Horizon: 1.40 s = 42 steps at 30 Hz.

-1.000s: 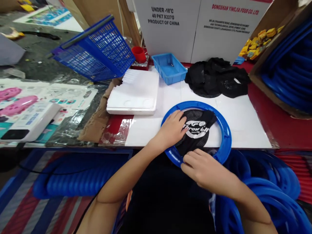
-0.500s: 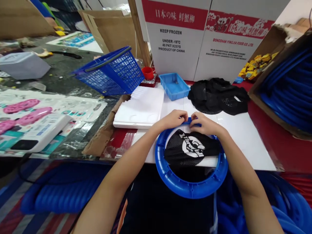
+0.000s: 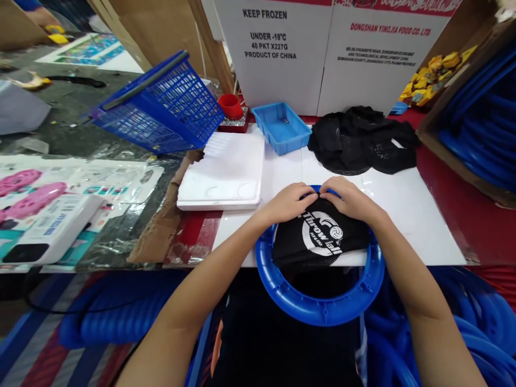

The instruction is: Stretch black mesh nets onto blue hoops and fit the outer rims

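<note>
A blue plastic ring (image 3: 322, 313) rests partly on the white board and overhangs the table's front edge toward my body. Inside it lies a black mesh cloth (image 3: 288, 244) with a white "Throw ball" print. My left hand (image 3: 291, 201) pinches the cloth's far edge at the top of the ring. Close beside it, my right hand (image 3: 345, 200) grips the same edge, with its fingers over the ring's far rim. The fingertips of both hands nearly meet, and the ring's rim beneath them is partly hidden.
A blue tray (image 3: 282, 129) and a heap of black cloths (image 3: 363, 142) lie behind the ring. White foam (image 3: 223, 174) and a tilted blue basket (image 3: 161, 107) are to the left. A large white carton (image 3: 282, 80) stands at the back. Coiled blue tubes (image 3: 479, 118) fill a box at right.
The cloth's far edge has been drawn up to the ring's far rim, and its print is spread flatter. Both hands have come closer together there. The camera view has tilted down.
</note>
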### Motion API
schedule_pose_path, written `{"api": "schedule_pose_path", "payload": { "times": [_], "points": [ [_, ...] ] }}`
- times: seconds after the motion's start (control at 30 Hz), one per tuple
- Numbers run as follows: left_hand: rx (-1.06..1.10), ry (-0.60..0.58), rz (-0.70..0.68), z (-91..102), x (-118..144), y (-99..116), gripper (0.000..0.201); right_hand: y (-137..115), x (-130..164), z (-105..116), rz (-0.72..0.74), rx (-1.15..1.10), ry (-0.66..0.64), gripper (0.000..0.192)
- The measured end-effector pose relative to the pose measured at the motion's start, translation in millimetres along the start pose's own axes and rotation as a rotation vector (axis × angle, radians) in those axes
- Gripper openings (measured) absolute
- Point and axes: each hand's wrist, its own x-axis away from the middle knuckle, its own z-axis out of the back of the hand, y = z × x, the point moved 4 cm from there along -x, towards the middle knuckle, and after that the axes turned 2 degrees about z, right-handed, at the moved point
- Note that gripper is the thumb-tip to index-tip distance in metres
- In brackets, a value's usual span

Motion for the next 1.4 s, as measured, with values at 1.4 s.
{"api": "schedule_pose_path", "payload": {
  "times": [1.4],
  "points": [
    [-0.007, 0.172, 0.035, 2.4, 3, -4, 0.021, 18, -1, -9, -0.197, -0.212, 0.090, 0.016]
  ]
}}
